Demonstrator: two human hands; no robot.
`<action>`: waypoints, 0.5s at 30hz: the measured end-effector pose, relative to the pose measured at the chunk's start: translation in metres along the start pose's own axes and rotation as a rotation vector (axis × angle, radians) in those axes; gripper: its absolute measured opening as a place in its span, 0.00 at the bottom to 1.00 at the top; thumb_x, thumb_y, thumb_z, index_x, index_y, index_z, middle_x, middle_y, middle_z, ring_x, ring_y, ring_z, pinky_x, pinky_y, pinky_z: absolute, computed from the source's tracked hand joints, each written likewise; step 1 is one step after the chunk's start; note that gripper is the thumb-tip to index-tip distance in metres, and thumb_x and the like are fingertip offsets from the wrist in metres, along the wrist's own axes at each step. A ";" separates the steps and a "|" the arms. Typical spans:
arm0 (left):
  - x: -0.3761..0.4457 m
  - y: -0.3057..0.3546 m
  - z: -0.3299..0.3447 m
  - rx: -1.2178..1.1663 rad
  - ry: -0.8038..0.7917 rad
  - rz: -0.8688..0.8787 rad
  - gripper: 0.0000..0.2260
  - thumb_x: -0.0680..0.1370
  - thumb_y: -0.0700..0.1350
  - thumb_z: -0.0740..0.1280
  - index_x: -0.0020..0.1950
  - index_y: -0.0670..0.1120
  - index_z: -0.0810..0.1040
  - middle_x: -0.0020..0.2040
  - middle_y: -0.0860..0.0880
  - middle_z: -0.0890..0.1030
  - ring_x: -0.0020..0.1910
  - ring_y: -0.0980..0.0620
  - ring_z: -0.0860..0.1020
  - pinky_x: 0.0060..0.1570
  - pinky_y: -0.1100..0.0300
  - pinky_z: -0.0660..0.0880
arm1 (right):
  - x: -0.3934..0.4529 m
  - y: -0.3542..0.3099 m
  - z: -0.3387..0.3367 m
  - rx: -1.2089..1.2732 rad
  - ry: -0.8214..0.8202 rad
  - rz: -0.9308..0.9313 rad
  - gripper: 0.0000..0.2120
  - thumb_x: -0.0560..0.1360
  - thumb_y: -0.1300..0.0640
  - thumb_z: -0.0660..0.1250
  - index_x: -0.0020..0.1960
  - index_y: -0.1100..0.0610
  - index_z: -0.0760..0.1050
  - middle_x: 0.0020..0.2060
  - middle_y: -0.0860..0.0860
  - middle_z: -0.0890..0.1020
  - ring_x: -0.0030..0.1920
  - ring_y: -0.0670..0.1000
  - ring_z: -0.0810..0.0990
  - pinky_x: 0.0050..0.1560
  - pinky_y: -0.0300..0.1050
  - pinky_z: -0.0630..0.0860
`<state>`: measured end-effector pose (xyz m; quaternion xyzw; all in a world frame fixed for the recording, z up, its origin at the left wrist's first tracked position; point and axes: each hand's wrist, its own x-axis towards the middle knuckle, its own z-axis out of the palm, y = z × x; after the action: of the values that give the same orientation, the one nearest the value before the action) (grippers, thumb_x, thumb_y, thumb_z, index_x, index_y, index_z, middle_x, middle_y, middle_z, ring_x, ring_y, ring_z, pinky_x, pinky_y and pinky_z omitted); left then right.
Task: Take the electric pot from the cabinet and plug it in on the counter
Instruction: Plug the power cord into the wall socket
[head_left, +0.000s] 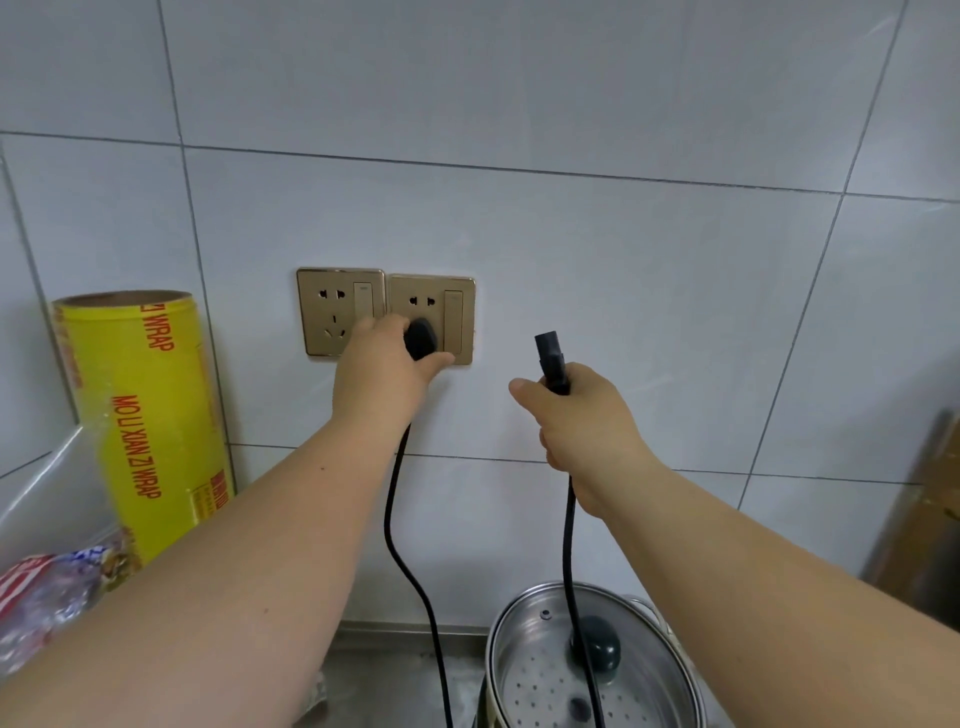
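Note:
My left hand (382, 364) grips a black wall plug (422, 339) and presses it against the right gold wall socket (457, 317). A black cord (410, 561) hangs down from the plug. My right hand (582, 415) holds the cord's other end, a black appliance connector (550, 358) that points up beside the wall. Below, on the counter, stands the steel electric pot (587, 670) with a glass lid and a dark knob (597, 644). Nothing shows whether the plug's pins are fully in.
A second gold socket (337, 312) sits just left of the first. A tall yellow roll of cling wrap (150, 415) stands at the left wall, with plastic bags (47, 587) in front of it. A brown cardboard piece (924, 519) leans at the right.

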<state>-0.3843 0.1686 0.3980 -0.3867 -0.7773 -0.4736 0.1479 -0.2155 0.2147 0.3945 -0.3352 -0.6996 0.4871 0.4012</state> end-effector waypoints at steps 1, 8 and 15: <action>-0.002 -0.004 -0.002 -0.062 0.005 -0.010 0.21 0.74 0.54 0.69 0.61 0.43 0.75 0.57 0.46 0.77 0.52 0.47 0.76 0.45 0.59 0.67 | 0.002 -0.003 0.003 -0.012 -0.002 -0.006 0.15 0.72 0.54 0.67 0.34 0.54 0.62 0.27 0.49 0.65 0.27 0.50 0.61 0.29 0.42 0.61; 0.010 -0.027 -0.012 -0.030 -0.082 -0.174 0.15 0.76 0.57 0.63 0.47 0.44 0.74 0.41 0.48 0.76 0.43 0.47 0.73 0.39 0.57 0.66 | 0.041 -0.025 0.044 -0.337 0.040 -0.185 0.14 0.72 0.47 0.68 0.39 0.54 0.67 0.32 0.47 0.71 0.34 0.49 0.71 0.33 0.41 0.67; 0.017 -0.036 -0.004 -0.086 -0.131 -0.164 0.17 0.75 0.59 0.63 0.42 0.45 0.71 0.33 0.52 0.71 0.40 0.47 0.73 0.32 0.58 0.64 | 0.064 -0.022 0.070 -0.485 0.090 -0.145 0.22 0.70 0.41 0.69 0.52 0.57 0.71 0.42 0.50 0.75 0.42 0.52 0.74 0.40 0.44 0.70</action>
<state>-0.4230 0.1637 0.3876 -0.3578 -0.7933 -0.4910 0.0408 -0.3088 0.2342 0.4164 -0.3919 -0.7997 0.2597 0.3735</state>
